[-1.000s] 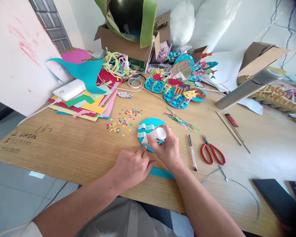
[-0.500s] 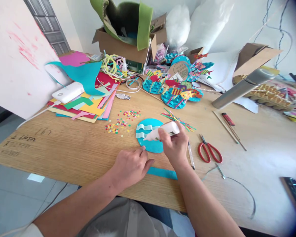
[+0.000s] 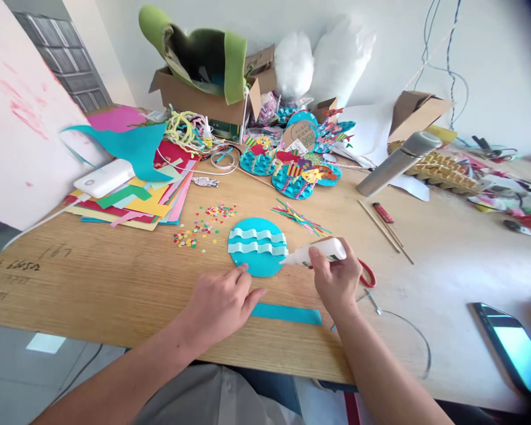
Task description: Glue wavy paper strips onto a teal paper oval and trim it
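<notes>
My right hand (image 3: pixel 338 277) grips a white glue bottle (image 3: pixel 325 252) laid over on its side. Its nozzle points left, at the lower right edge of a blue disc (image 3: pixel 259 267). Two wavy pale strips (image 3: pixel 256 248) cross the disc, one above the other. Fingertips of my left hand (image 3: pixel 221 301) rest at the disc's lower left edge, with the thumb apart from them. Just below lies a flat blue strip (image 3: pixel 287 313), partly under the left thumb. Red-handled scissors (image 3: pixel 368 274) are mostly hidden behind my right hand.
Confetti pieces (image 3: pixel 186 238) lie left of the disc, and thin coloured sticks (image 3: pixel 301 217) behind it. Stacked coloured paper (image 3: pixel 159 206) is at the left. Decorated blue discs (image 3: pixel 292 180) stand farther back. A grey flask (image 3: pixel 398 164), wooden sticks (image 3: pixel 384 233) and a phone (image 3: pixel 508 348) are rightward.
My right hand has moved the glue bottle rightward along the disc, from below the lower wavy strip's left part to the right edge. My left hand stays at the disc's edge. The view has shifted.
</notes>
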Tool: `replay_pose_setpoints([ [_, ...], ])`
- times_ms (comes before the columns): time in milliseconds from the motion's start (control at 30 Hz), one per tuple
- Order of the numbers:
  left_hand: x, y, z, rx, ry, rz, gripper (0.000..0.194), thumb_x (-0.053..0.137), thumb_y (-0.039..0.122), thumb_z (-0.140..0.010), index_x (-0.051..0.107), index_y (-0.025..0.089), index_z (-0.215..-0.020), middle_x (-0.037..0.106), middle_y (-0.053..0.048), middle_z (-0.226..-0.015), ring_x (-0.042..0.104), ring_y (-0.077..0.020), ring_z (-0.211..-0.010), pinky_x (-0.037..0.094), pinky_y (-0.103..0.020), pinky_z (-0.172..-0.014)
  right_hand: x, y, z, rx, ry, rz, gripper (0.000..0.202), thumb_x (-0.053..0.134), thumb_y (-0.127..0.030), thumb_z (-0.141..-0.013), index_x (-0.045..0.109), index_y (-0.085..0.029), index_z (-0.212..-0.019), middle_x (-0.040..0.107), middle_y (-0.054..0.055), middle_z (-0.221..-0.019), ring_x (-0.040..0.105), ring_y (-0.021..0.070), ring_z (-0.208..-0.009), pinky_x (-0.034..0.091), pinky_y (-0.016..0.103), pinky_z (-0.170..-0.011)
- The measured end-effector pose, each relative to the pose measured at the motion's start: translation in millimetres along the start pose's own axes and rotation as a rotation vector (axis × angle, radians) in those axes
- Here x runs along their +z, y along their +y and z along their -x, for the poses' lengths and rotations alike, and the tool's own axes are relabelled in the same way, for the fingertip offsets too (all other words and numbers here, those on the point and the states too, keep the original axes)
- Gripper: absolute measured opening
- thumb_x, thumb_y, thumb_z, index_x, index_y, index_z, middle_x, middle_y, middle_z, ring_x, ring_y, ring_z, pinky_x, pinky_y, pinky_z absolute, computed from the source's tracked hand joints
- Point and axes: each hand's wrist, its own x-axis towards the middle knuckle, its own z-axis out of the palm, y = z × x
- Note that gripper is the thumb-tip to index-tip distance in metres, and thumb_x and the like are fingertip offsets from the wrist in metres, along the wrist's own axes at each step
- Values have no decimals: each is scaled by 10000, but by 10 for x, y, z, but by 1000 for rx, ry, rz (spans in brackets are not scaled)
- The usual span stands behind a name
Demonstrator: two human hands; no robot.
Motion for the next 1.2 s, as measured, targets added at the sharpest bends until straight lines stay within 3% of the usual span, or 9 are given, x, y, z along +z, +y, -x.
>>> replay_pose_setpoints([
  [133,-27,224,-87,46,-59,17,270,535,403,-926,630,156,-879,721,-133,-1083,716,-215,-770,524,-290,-557,15,58,32,-18,34,30,198,639,-333,-749,492,-214,-687,525,-50,-535,461,103,-451,387,229,-424],
  [300,130,464,-168,97,-86,61,251,526,386,-932,617,154,-900,697,-145,-1150,716,-214,-775,514,-290,-533,22,28,20,-68,23,116,214,627,-333,-731,448,-229,-675,507,-61,-529,438,98,-459,386,228,-454],
  [433,227,451,-156,101,-86,68,239,483,360,-951,596,157,-895,685,-144,-1180,706,-198,-696,488,-300,-496,38,43,23,-79,-15,134,217,633,-353,-723,455,-230,-704,491,-72,-523,412,89,-431,345,212,-409],
  [700,213,422,-133,72,-104,34,242,463,357,-955,571,170,-845,655,-140,-1250,671,-176,-591,430,-310,-447,57,37,11,-108,-20,183,220,626,-340,-723,433,-237,-702,478,-72,-512,405,91,-433,357,217,-424],
  [1200,218,430,-138,40,-191,45,217,492,352,-943,590,160,-913,624,-144,-1299,700,-203,-649,457,-315,-446,65,76,34,-170,-56,192,233,636,-324,-745,424,-232,-717,484,-85,-515,413,79,-417,355,198,-416],
])
